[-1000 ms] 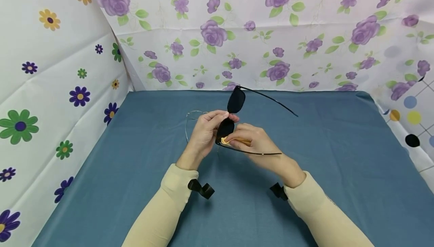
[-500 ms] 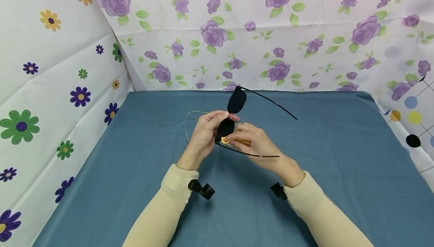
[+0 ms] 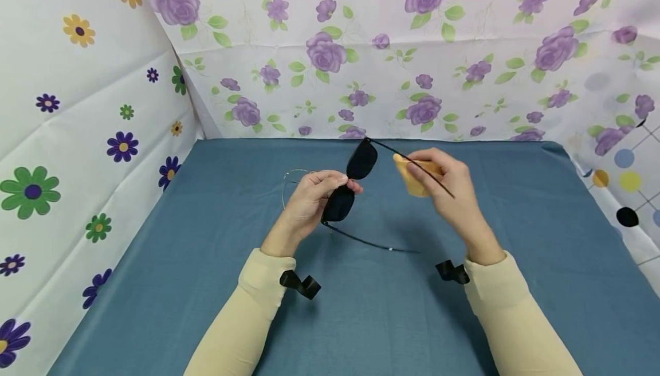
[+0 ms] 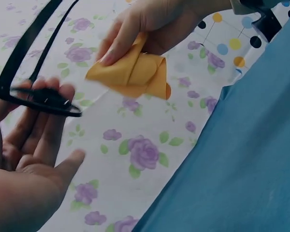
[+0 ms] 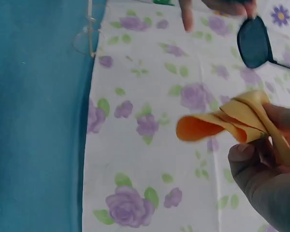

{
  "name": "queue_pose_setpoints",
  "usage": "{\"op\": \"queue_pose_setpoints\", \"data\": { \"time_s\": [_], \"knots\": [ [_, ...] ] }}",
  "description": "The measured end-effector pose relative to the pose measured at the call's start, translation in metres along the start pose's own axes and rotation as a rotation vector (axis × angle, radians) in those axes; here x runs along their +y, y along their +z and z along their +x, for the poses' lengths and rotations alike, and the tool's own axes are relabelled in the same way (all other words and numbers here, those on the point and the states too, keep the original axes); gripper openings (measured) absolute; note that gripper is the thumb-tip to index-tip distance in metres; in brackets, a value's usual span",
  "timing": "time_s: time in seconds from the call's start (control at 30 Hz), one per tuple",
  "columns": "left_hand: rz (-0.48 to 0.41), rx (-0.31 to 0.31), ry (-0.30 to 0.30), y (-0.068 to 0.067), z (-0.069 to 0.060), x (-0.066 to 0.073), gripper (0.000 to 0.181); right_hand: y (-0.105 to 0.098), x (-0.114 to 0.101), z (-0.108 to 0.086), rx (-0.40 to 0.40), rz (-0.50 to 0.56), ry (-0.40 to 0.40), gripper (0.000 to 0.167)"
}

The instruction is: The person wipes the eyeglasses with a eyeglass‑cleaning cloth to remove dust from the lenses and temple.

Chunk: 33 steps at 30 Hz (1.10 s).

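Note:
Black sunglasses [image 3: 362,160] are held up on a slant in the head view, both temples unfolded and pointing right. My left hand [image 3: 309,198] pinches them at the bridge, between the two dark lenses. To the right, my right hand [image 3: 451,184] grips a folded yellow cleaning cloth [image 3: 411,176], apart from the lenses. The upper temple crosses in front of that hand and cloth. In the right wrist view the cloth [image 5: 241,118] hangs in loose folds from the fingers, and one dark lens [image 5: 254,42] shows above it.
Thin-framed clear glasses [image 3: 285,188] lie on the blue tablecloth [image 3: 371,318] behind my left hand, which partly hides them. A floral sheet [image 3: 289,55] stands along the back edge, and another flowered sheet [image 3: 77,135] borders the left side.
My right hand has pulled the cloth off the lower lens and moved up and right, beside the upper temple. The left hand keeps the sunglasses, which have tilted slightly.

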<state>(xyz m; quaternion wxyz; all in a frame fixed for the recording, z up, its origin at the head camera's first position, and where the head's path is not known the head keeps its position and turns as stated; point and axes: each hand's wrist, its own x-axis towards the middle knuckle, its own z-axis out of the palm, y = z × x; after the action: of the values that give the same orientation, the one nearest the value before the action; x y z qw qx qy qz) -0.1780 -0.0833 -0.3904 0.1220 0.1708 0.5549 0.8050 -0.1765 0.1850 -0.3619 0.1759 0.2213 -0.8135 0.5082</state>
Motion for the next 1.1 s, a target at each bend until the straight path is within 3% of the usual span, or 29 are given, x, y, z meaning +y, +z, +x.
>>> {"op": "queue_pose_setpoints", "data": {
  "time_s": [0.1, 0.2, 0.5, 0.63, 0.83, 1.1],
  "knots": [
    [0.069, -0.054, -0.017, -0.003, 0.0, 0.002, 0.028, -0.009, -0.002, 0.003, 0.052, 0.091, 0.056, 0.018],
    [0.092, -0.088, -0.046, -0.004, 0.0, 0.002, 0.029, -0.012, -0.005, 0.004, 0.048, 0.167, 0.092, 0.02],
    [0.16, -0.151, -0.12, -0.003, -0.001, 0.001, 0.026, -0.011, -0.006, 0.002, 0.01, 0.223, 0.103, 0.02],
    [0.21, -0.151, -0.133, -0.003, 0.0, -0.001, 0.023, -0.011, -0.008, 0.0, -0.079, 0.205, 0.11, 0.02],
    [0.302, -0.15, -0.16, -0.006, -0.001, 0.0, 0.02, -0.018, -0.007, 0.0, -0.261, 0.164, 0.212, 0.029],
    [0.382, -0.171, -0.182, -0.005, 0.0, 0.002, 0.028, -0.016, -0.005, 0.002, -0.375, 0.229, 0.323, 0.026]
  ]
}}
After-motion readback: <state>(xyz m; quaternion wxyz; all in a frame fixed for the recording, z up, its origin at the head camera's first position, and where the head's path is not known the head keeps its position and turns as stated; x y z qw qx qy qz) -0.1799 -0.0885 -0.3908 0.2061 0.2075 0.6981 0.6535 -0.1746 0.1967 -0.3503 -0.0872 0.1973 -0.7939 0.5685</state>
